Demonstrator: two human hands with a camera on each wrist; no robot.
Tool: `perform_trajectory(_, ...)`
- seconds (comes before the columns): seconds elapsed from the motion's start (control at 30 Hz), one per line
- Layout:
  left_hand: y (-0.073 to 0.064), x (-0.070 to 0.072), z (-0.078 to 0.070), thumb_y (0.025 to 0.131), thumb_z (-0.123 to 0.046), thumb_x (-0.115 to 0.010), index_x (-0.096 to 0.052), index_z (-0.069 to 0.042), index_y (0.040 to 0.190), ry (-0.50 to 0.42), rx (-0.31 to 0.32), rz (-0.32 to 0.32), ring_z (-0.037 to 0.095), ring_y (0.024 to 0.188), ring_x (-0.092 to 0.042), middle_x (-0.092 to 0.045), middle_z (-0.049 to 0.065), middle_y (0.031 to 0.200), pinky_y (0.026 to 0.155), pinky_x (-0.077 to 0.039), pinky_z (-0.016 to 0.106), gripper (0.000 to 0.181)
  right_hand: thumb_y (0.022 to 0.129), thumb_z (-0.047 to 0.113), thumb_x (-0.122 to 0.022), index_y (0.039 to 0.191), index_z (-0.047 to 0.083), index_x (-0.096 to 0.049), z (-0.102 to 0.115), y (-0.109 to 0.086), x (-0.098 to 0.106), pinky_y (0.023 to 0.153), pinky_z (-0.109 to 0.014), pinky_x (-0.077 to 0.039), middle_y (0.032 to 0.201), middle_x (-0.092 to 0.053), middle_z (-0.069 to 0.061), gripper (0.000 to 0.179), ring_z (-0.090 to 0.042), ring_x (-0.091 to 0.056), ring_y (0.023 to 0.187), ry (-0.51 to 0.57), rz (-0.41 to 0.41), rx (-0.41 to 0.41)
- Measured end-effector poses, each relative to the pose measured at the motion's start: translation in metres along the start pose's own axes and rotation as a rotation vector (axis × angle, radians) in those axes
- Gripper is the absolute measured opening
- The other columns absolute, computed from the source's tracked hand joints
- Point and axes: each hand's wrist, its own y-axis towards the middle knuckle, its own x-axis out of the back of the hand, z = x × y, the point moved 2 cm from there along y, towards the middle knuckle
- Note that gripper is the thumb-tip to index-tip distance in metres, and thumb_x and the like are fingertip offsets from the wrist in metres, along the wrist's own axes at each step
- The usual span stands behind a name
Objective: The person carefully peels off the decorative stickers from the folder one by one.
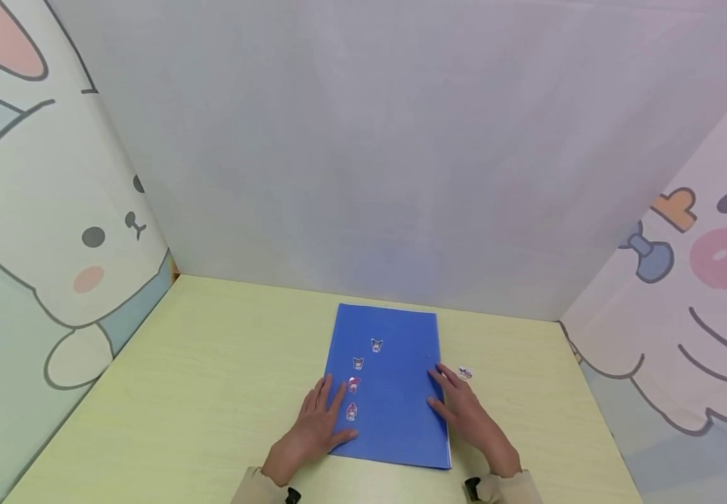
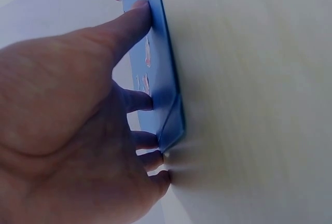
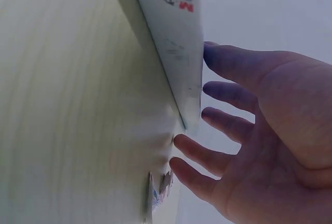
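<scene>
A blue file folder [image 1: 397,420] lies flat on the table, with several small cartoon stickers [image 1: 352,411] on the left half of its cover. Over its left edge rests my left hand [image 1: 308,432], fingers spread, thumb on the cover. My right hand [image 1: 469,416] touches the right edge with its fingers apart. The right wrist view shows the folder's white side [image 3: 179,53], which bears printed lettering. Beside the right fingertips, a loose cartoon sticker [image 1: 465,372] is on the table. Neither hand grips anything.
The pale yellow table [image 1: 224,378] extends on both sides of the folder. A plain whitish curtain [image 1: 363,154] stands behind it. Cartoon-printed side walls, a rabbit [image 1: 54,217] on the left and a pig [image 1: 703,329] on the right, bound the table.
</scene>
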Motion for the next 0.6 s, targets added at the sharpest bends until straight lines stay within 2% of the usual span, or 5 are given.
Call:
perform_trajectory(0.23, 0.001, -0.004, 0.001, 0.096, -0.039, -0.071, -0.033, 0.009, 0.154, 0.011, -0.016, -0.005, 0.057, 0.147, -0.017, -0.018, 0.038, 0.159, 0.115, -0.022, 0.069, 0.084, 0.101, 0.017, -0.067, 0.149, -0.005, -0.049, 0.001, -0.003, -0.005, 0.108, -0.071, -0.033, 0.156, -0.039, -0.03, 0.055, -0.053, -0.037, 0.142, -0.037, 0.032, -0.026)
perform_trajectory(0.43, 0.0, 0.009, -0.01, 0.094, -0.04, -0.074, -0.037, 0.011, 0.151, 0.047, -0.024, -0.019, 0.057, 0.144, -0.023, -0.023, 0.039, 0.156, 0.112, -0.027, 0.068, 0.085, 0.102, 0.02, -0.065, 0.149, -0.003, -0.049, 0.005, -0.005, -0.007, 0.103, -0.08, -0.028, 0.157, -0.038, -0.029, 0.055, -0.055, -0.034, 0.142, -0.02, 0.036, -0.055)
perform_trajectory(0.6, -0.002, 0.019, -0.017, 0.088, -0.039, -0.08, -0.044, 0.011, 0.147, 0.079, -0.014, -0.056, 0.056, 0.142, -0.031, -0.032, 0.039, 0.152, 0.112, -0.032, 0.064, 0.085, 0.101, 0.02, -0.066, 0.148, -0.002, -0.05, 0.01, -0.003, -0.007, 0.099, -0.083, -0.029, 0.156, -0.039, -0.029, 0.054, -0.056, -0.036, 0.14, -0.04, 0.036, -0.056)
